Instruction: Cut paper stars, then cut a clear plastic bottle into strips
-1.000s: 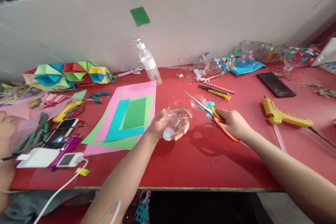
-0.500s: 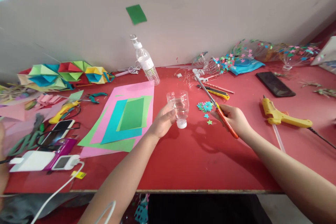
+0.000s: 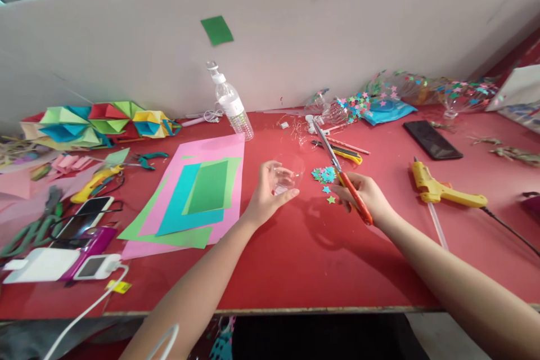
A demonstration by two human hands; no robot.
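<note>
Your left hand (image 3: 272, 191) is curled around a clear plastic bottle piece (image 3: 293, 167) near the middle of the red worktop (image 3: 270, 275); its rim seems to blend into the red, so its outline is hard to judge. Your right hand (image 3: 365, 196), apart from the left, is closed on red-and-yellow-handled metal scissors (image 3: 349, 185), blades pointing far and left. Small blue and green paper stars (image 3: 324, 175) lie between your hands; a yellow plastic glue gun (image 3: 442, 190) lies right.
</note>
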